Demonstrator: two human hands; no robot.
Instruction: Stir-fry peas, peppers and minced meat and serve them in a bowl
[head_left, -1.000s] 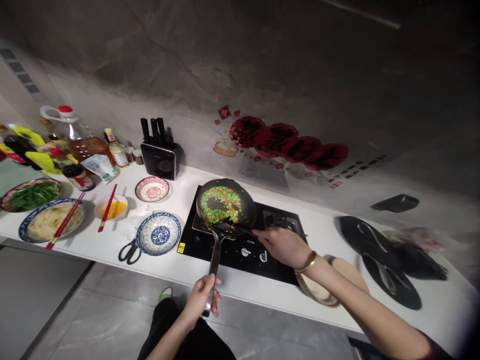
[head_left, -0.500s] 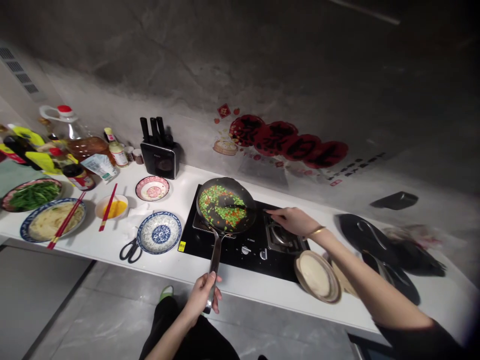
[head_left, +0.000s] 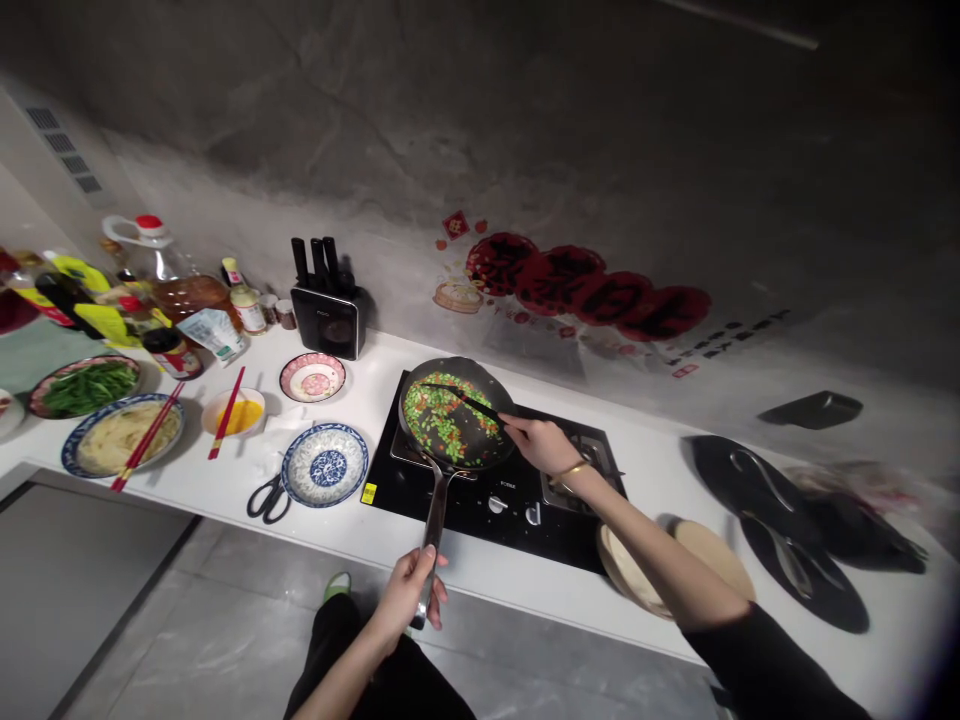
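Left hand [head_left: 407,590] grips the likely heavy pan [head_left: 491,388] by its handle [head_left: 436,508], the surest hold; right hand [head_left: 546,446] clasps a spatula [head_left: 477,404].

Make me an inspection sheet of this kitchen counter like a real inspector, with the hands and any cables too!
Surface: white counter with a black stove.
Job's things: dark pan over the left burner; chopped green and orange vegetables inside; black spatula reaching in.
Clutter: scissors beside a blue-patterned plate; red chopsticks across a bowl; bottles farther left, near the wall.
Hands: left hand grips the pan's handle; right hand holds the spatula.
Cables: nothing seen.
Surroundings: grey wall with red stickers; grey floor.
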